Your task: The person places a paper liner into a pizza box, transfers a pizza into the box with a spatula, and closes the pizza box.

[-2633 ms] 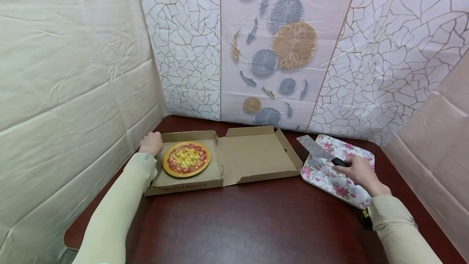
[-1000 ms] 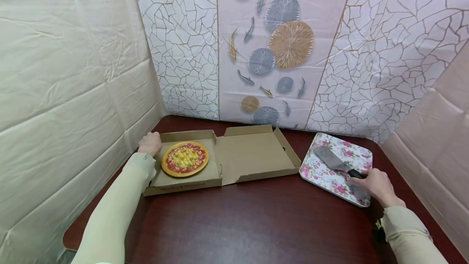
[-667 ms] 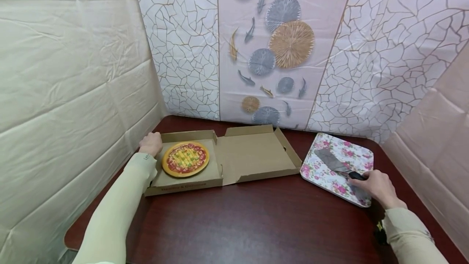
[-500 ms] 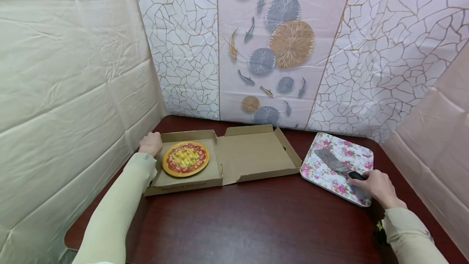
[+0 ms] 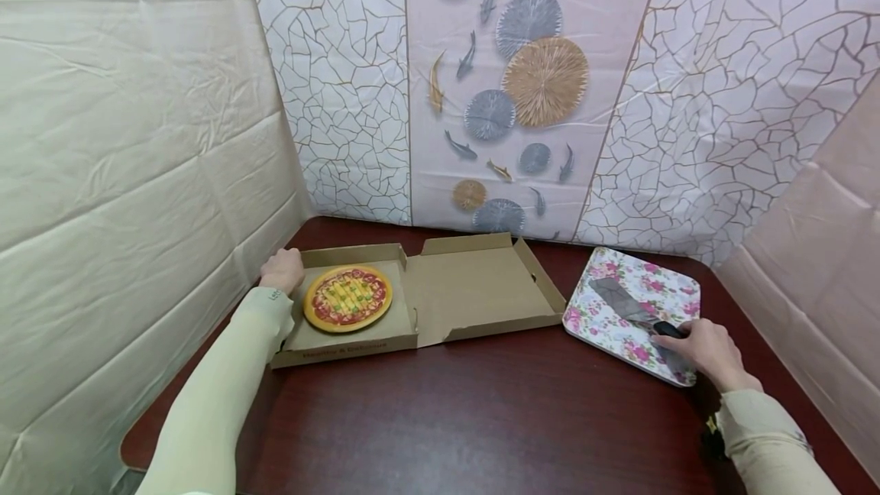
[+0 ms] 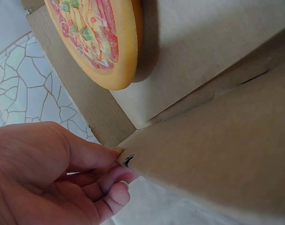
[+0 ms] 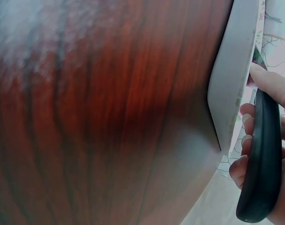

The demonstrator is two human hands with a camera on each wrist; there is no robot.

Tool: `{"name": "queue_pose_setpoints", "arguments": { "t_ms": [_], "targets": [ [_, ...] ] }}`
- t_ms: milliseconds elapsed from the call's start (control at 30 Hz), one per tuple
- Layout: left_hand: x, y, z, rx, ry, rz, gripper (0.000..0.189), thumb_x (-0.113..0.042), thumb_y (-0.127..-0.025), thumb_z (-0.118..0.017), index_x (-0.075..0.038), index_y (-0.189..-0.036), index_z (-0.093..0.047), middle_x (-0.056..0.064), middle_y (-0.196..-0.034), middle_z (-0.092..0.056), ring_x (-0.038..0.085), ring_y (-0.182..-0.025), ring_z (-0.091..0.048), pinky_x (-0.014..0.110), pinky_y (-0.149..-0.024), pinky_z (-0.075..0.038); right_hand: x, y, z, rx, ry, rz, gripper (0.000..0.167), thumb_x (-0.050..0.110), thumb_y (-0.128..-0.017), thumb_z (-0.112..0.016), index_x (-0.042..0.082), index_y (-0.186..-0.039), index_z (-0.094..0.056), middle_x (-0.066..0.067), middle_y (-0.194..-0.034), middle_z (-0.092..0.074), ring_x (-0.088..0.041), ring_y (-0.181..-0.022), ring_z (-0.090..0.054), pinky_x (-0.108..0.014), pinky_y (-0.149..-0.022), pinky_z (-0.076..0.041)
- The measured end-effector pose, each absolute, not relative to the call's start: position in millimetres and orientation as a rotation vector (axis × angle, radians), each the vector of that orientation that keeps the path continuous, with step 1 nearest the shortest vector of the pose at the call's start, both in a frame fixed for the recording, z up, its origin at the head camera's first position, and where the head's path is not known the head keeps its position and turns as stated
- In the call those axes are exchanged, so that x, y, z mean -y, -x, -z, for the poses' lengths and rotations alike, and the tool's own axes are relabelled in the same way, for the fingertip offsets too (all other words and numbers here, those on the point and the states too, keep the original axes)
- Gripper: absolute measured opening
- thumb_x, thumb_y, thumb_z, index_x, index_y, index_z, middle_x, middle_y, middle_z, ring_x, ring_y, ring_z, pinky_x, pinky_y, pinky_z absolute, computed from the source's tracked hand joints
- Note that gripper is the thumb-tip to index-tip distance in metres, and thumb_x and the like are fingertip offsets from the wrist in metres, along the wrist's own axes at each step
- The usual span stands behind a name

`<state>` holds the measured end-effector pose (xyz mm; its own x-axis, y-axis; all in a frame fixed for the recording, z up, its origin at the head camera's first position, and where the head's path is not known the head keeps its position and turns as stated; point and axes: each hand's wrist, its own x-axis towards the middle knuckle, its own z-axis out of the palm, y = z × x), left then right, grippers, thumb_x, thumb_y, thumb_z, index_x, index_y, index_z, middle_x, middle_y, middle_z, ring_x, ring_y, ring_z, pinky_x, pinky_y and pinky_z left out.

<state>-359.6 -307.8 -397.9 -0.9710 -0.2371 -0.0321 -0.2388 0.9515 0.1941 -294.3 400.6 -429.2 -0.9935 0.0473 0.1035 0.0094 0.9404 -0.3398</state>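
Observation:
In the head view my left hand (image 5: 282, 270) is at the left side of an open cardboard pizza box (image 5: 481, 289). The left wrist view shows its thumb and fingers pinching a corner of the box's side wall. Inside the left half lies a round pizza (image 5: 348, 298) with a thick yellow rim, toy-like in look. On the right, my right hand (image 5: 711, 350) grips the black handle (image 7: 262, 154) of a metal spatula (image 5: 619, 299). Its flat blade is over the flowered tray (image 5: 591, 331), pointing toward the tray's far left.
Dark red-brown wood makes up the table (image 5: 467, 418). The box lid lies folded out to the right, its edge near the tray's left side. A patterned cloth (image 5: 357, 98) hangs behind, with pale cloth walls (image 5: 137, 174) at both sides.
Since the oldest frame, my right hand has moved the spatula right and nearer me, its blade going from beyond the tray's left edge to over the tray. The last second shows almost no movement.

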Motion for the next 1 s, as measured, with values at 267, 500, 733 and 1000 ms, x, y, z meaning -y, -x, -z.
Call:
{"name": "queue_pose_setpoints", "arguments": {
  "t_ms": [267,500,733,1000],
  "targets": [
    [308.2,359.0,396.9,-3.097,0.378,-0.313,0.032,-0.004,-0.098,-0.037,0.009,-0.119,-0.057,0.034,-0.119,-0.059,0.049,-0.108,-0.059,0.059,-0.084,-0.051,-401.0,294.6,430.3,3.0,0.067,-0.5,0.064,0.059,-0.078,-0.07,-0.002,-0.096,-0.069,-0.02,-0.082,-0.062,-0.026,-0.067,-0.054,-0.032,-0.05,-0.035],
    [308.4,360.2,397.4,-3.097,0.386,-0.305,0.033,-0.003,-0.097,-0.037,0.01,-0.12,-0.057,0.034,-0.12,-0.058,0.05,-0.109,-0.059,0.059,-0.085,-0.05,-400.6,294.6,430.3,3.011,0.076,-0.495,0.064,0.06,-0.077,-0.069,-0.002,-0.095,-0.068,-0.02,-0.081,-0.062,-0.026,-0.067,-0.054,-0.032,-0.049,-0.034],
    [309.1,360.3,398.8,-3.103,0.381,-0.309,0.033,-0.004,-0.097,-0.037,0.01,-0.119,-0.058,0.034,-0.119,-0.059,0.05,-0.108,-0.059,0.059,-0.084,-0.051,-399.6,294.9,429.7,3.025,0.097,-0.487,0.065,0.058,-0.078,-0.07,-0.004,-0.098,-0.067,-0.022,-0.084,-0.062,-0.026,-0.068,-0.054,-0.032,-0.05,-0.034],
    [309.6,358.8,398.8,-3.103,0.368,-0.319,0.032,-0.004,-0.098,-0.038,0.009,-0.119,-0.058,0.034,-0.118,-0.059,0.049,-0.107,-0.06,0.058,-0.082,-0.051,-398.6,293.1,430.8,3.022,0.103,-0.488,0.057,0.057,-0.079,-0.069,0.0,-0.087,-0.067,-0.019,-0.079,-0.061,-0.025,-0.067,-0.053,-0.033,-0.05,-0.034]
  ]
}}
